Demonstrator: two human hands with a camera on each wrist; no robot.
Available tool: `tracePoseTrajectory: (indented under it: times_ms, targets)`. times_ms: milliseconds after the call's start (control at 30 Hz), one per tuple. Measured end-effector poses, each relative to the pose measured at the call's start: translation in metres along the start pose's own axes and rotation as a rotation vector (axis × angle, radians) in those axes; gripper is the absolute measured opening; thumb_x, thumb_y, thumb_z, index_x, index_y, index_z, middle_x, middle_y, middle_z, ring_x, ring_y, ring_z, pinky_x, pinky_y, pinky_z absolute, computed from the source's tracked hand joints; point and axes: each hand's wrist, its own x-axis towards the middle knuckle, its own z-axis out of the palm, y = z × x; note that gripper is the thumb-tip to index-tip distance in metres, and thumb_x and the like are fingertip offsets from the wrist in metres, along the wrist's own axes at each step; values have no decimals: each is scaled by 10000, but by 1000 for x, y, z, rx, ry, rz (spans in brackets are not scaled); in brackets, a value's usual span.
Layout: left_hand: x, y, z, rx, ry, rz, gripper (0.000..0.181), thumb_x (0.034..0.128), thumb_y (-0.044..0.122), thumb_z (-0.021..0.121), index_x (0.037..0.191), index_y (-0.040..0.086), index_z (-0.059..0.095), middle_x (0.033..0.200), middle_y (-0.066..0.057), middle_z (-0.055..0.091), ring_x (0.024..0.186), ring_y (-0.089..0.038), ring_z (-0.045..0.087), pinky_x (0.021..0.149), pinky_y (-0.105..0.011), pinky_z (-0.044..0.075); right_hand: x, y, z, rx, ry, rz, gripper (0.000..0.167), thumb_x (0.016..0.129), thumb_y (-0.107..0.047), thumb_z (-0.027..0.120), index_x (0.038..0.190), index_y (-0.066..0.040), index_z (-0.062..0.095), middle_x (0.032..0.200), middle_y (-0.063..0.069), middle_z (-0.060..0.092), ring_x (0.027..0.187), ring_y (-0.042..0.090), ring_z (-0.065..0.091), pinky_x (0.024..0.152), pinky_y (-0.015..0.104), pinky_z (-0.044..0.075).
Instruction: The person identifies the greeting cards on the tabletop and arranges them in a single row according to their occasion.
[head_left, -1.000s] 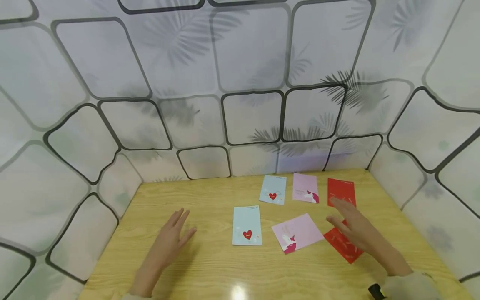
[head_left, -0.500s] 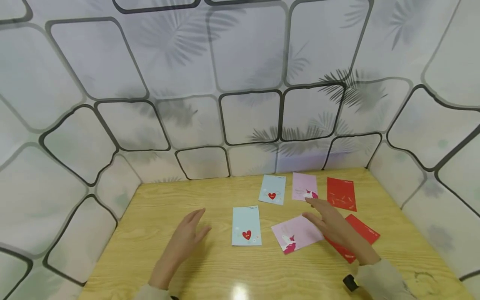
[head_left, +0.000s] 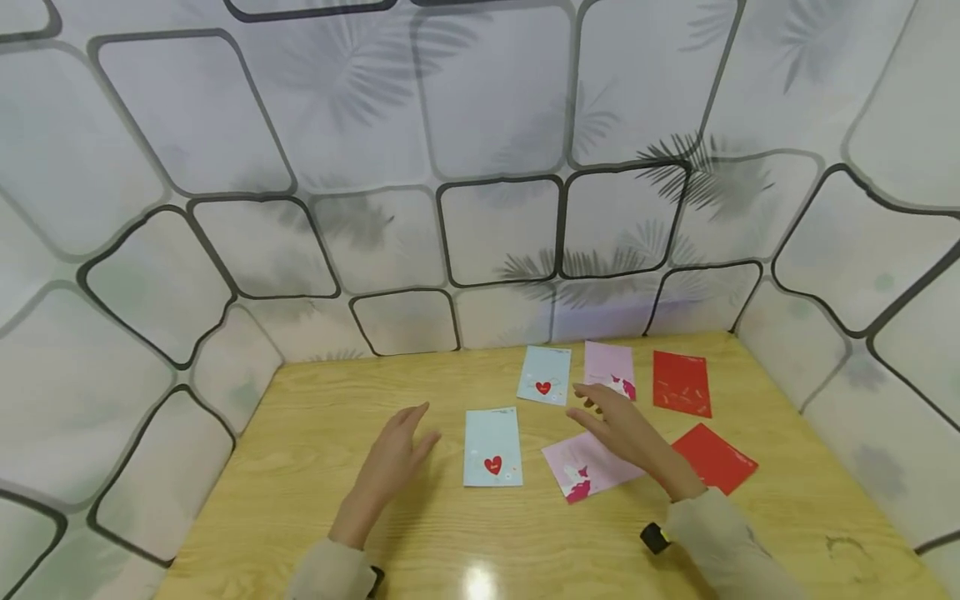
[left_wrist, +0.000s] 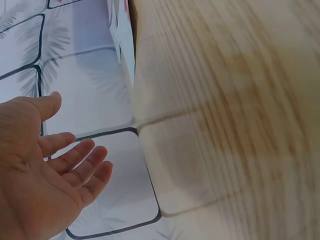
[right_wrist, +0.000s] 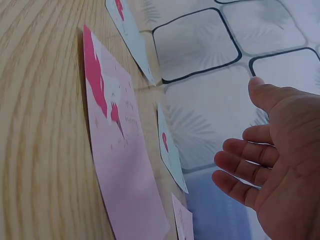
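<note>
My left hand [head_left: 393, 457] hovers over the table, left of a light blue card [head_left: 492, 442] with a red heart. In the left wrist view its fingers are relaxed and nothing lies in the palm. My right hand [head_left: 618, 425] is held above a pink card [head_left: 581, 471] with a unicorn, covering part of it. The right wrist view shows that palm bare, the fingers loosely bent. Just beyond it are a second light blue card [head_left: 544, 371] and a second pink card [head_left: 606, 360]. A red card [head_left: 722, 458] is partly hidden by my right forearm; another red card [head_left: 681, 383] lies behind it.
The cards lie on a wood-grain table [head_left: 315, 425]. Patterned white fabric walls [head_left: 405, 242] with dark outlines and leaf prints enclose its back and both sides. Light glares off the table's near part [head_left: 478, 579].
Both hands have moved toward the middle. My right hand has passed from over the red cards to over the pink ones, and my left has come nearer the front blue card. The cards have stayed put.
</note>
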Motion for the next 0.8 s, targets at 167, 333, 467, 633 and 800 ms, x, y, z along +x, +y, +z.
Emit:
tracePoseTrajectory:
  times_ms: [167,333,467,633,800]
  targets:
    - [9,1,8,-30,13,-36,531,1036,246,657,1459,-47,524,1393,-232,575,1217,-379,599,1008,-539,497,11,-3,10,27,-37,-15,560,1042,-311,640,1450,58,532,1302,223,642,1087,317,634,917,514,548]
    - [22,0,19,-81,6,-46,477,1030,186,660,1408,-86,552,1307,-239,617,1126,-370,639,932,-520,539,21,-6,21,32,-34,-5,517,1031,-268,662,1408,73,568,1255,226,659,989,272,649,853,463,566]
    - [32,0,26,-98,-12,-73,453,1029,166,658,1388,-93,564,1288,-241,627,1113,-378,646,922,-512,547,29,-10,27,27,-31,12,478,1023,-242,675,1384,61,598,1186,193,684,915,226,638,797,403,554]
    - [43,1,32,-120,-53,-113,463,1041,188,641,1405,-84,553,1324,-239,611,1145,-380,640,944,-508,544,40,-13,37,32,-24,22,430,1010,-185,688,1353,66,623,1101,157,705,851,191,627,736,363,539]
    - [54,4,37,-128,-79,-150,467,1047,195,630,1418,-77,548,1315,-233,613,1174,-383,630,972,-509,531,53,-16,52,27,-50,75,445,1002,-193,701,1348,76,625,1078,136,709,837,178,638,732,363,553]
